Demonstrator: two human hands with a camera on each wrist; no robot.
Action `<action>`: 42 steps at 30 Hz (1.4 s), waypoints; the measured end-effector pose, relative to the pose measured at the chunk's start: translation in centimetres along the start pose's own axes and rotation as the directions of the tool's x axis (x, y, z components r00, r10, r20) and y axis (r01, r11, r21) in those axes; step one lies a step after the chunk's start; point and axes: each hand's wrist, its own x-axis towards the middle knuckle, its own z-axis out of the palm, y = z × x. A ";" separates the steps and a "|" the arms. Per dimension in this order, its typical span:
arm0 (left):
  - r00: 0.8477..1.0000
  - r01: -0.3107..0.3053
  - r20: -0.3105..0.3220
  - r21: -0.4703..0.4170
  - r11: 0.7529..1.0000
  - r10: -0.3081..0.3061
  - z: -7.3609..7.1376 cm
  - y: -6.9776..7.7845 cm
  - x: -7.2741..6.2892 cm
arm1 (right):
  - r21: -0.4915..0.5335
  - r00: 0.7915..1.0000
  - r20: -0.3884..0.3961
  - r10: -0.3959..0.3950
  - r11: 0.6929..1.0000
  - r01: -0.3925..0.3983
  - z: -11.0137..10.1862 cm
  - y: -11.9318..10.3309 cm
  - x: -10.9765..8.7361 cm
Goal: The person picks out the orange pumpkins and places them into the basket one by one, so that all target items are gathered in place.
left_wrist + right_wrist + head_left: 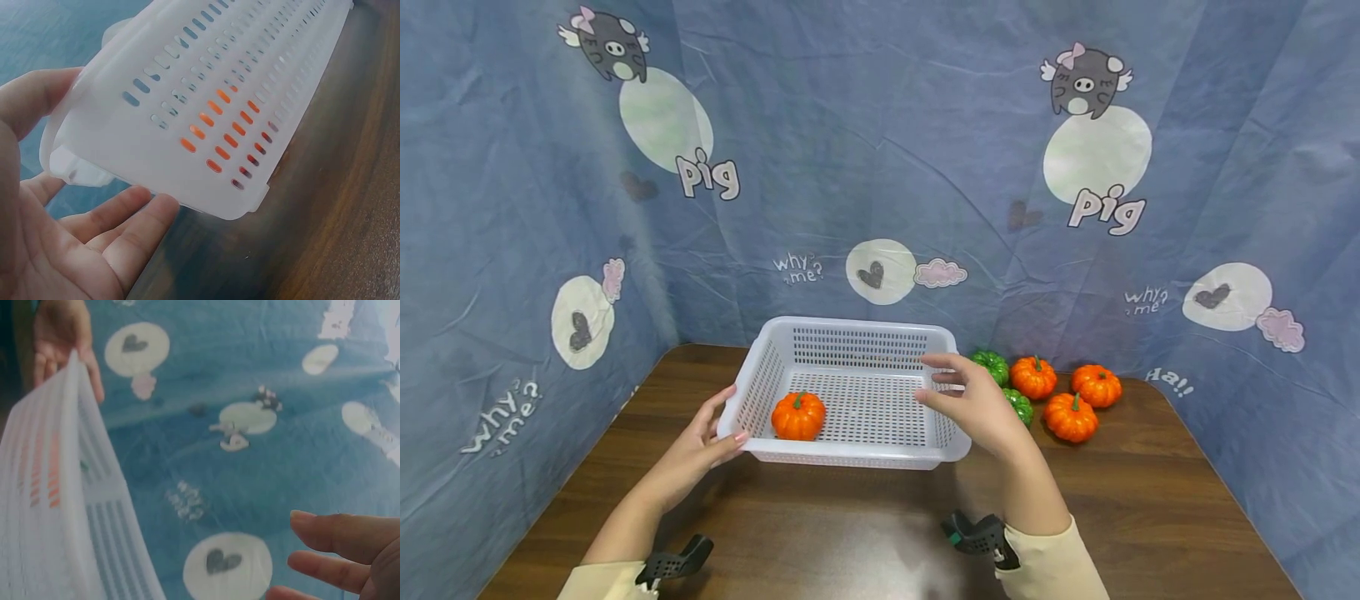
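A white perforated plastic basket point(850, 451) is over the middle of the table, with a small orange pumpkin point(798, 417) inside its left front corner. At the basket's left end my left hand point(694, 454) grips it, thumb over the rim and fingers against the end wall. In the left wrist view, the orange of the pumpkin shows through slots in the basket's side point(137, 144). My right hand point(981, 406) hovers at the basket's right end, fingers spread and slightly bent, holding nothing. In the right wrist view, a gap separates the right fingers from the basket point(37, 550).
Right of the basket sit two green pumpkins, one behind point(992, 367) and one in front point(1019, 407), partly hidden by the right hand. Beside them are three orange pumpkins point(1071, 418). A blue printed curtain point(880, 167) encloses the wooden table point(820, 533) at the back and sides.
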 end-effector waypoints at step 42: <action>1.000 -0.011 0.006 -0.039 0.999 0.011 -0.1 -0.3 0.1 | -0.054 0.967 -0.212 0.141 0.986 -0.155 -7.9 9.4 -2.2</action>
